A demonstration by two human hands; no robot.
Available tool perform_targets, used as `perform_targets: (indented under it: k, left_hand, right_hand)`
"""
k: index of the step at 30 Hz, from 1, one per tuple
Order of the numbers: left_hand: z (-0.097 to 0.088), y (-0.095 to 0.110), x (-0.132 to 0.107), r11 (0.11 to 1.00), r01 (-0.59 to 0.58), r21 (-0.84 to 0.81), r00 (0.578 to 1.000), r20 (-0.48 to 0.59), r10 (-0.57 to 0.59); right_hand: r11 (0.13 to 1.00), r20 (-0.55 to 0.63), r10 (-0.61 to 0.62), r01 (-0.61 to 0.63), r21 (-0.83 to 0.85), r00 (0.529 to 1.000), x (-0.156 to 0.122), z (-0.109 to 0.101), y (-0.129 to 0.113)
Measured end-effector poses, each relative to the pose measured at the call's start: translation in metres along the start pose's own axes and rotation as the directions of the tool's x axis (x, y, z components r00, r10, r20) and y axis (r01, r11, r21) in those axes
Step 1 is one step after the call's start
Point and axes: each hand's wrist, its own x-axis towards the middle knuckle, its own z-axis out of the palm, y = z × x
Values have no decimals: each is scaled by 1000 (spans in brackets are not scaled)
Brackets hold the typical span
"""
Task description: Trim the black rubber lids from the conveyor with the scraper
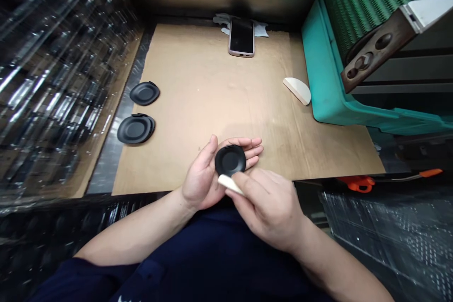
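Observation:
My left hand [202, 177] lies palm up above the front edge of the cardboard, with a black oval plastic cover [230, 160] resting across its palm and fingers. The cover looks shallow and dished, with a small tab at its far edge. Between the thumb and fingers of my right hand [271, 205] is a white sponge-like pad [230, 184], pinched at the cover's near edge. Part of the pad is hidden by my fingers, and whether it touches the cover is unclear. At the left of the cardboard are more black covers [144, 93], the nearer ones [135, 129] apparently stacked.
A white half-round pad [298, 90] lies beside a teal crate [323, 66] on the right. At the back, a phone [242, 37] rests on a cloth. Plastic-wrapped stock [56, 66] stands left. An orange-handled tool [357, 183] sits at right below the cardboard [212, 85].

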Motion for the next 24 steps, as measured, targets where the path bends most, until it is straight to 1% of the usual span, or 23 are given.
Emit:
perform_targets:
  k: [2,4,6,9,11,13,14,17,20,22,24]
  left_hand:
    - [0,0,0,1000,10,-2,1000,22,-10]
    - [0,-1,-1,1000,16,14,999,37,-17]
    - [-1,-1,-1,999,16,39,999,42,-17]
    - [-2,-2,-1,999,11,50,999,41,-13]
    - [-3,-3,-1,999,-5,39,999,43,3]
    - [-3,-4,0,999,-27,41,999,47,25]
    - [-3,-4,0,998,-34,46,998,53,31]
    - [-3,-4,0,997,-32,75,998,65,27]
    - [-4,-4,-1,997,-9,78,999,46,5]
    - [-4,-4,-1,998,-9,65,999,45,6]
    - [-3,-4,0,998,-30,61,998,52,27]
  right_hand:
    - [993,-46,7,-12,-114,999,4,-2,5]
    - [975,-42,-9,-1,-221,999,8,-3,11]
    - [960,-30,-19,10,-280,999,12,-4,17]
    - [947,-15,27,-31,-320,1000,12,-8,17]
    - [948,33,61,-47,-315,998,10,-10,12]
    - [961,81,55,-31,-276,995,8,-10,6]
    - [967,87,42,-19,-255,995,8,-9,5]
    - [973,27,23,-16,-232,999,10,-6,7]
    - [961,-22,73,-76,-266,997,13,-6,10]
    - [953,2,122,-117,-279,992,11,-8,9]
    - [963,65,137,-117,-244,988,9,-9,5]
